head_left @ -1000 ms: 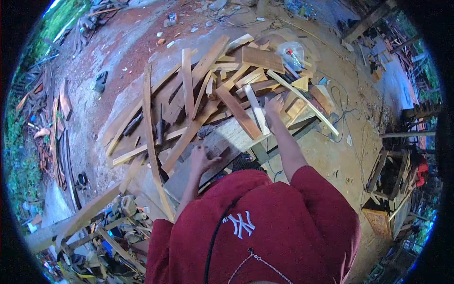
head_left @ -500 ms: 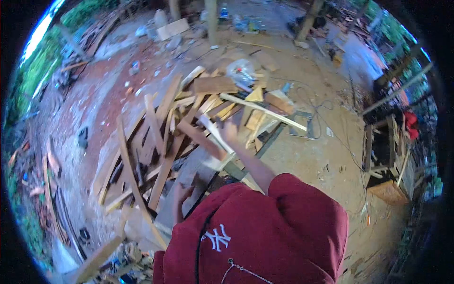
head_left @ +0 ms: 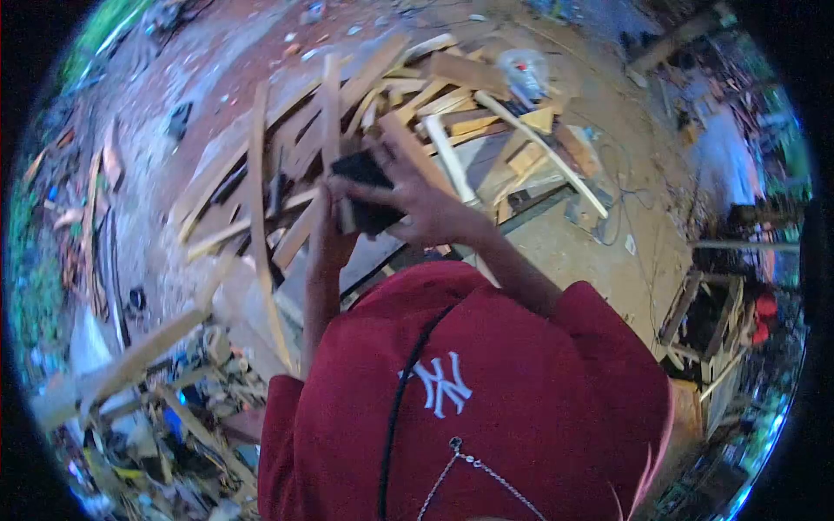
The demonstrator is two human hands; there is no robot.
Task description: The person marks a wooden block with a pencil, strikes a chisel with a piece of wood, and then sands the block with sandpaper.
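Note:
Both of my hands are on a dark, flat block-like object [head_left: 365, 187] in front of my chest. My left hand [head_left: 333, 234] stands upright at its left side, with its fingers against the edge. Across its right side and top reaches my right hand [head_left: 417, 200], fingers spread around it. What the dark object is cannot be made out. Just beyond the hands lies a brown wooden board [head_left: 417, 152], and beside it a pale white strip [head_left: 448, 156] slants across the pile.
A heap of loose planks [head_left: 258, 174] spreads ahead and left. A long pale stick [head_left: 547, 152] lies on its right side, near a clear plastic bag [head_left: 524, 74]. Wood scraps [head_left: 174, 425] cover the lower left. A wooden frame [head_left: 702, 317] stands at the right.
My hands have come together on the dark object; before, they were apart, the right one over the pile near the white strip. The view has shifted, so the pile appears higher and further right.

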